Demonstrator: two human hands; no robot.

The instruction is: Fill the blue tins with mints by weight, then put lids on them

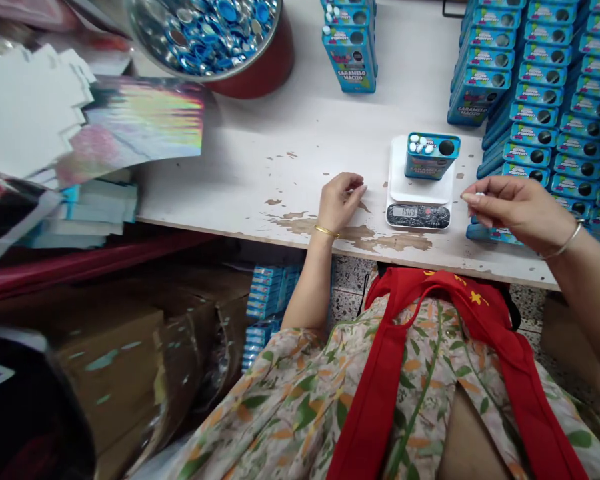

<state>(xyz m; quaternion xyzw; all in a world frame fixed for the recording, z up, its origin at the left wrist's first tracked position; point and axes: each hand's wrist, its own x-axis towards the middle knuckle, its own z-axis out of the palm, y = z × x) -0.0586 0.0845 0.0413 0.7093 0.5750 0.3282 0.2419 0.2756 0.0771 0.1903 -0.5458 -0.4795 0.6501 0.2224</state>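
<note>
A blue tin [425, 167] stands upright on a small white digital scale [396, 180], whose display reads about 1509, decimal point unclear. Several small white candies [417, 142] lie on the tin's top, beside its round dark hole. To the right of the scale, my right hand [523, 207] is raised with thumb and fingers pinched on a small white candy [480, 194], mostly hidden by the fingertips. My left hand [339, 200] rests on the table left of the scale, fingers loosely bent, thumb apart, nothing visible in it.
Rows of blue tins [535, 115] crowd the right side. Another row of tins [355, 73] stands at the back, some with white candies on top. A metal bowl [275, 40] holds blue and silver lids. Card sheets [145, 127] lie left on the worn white table [240, 180].
</note>
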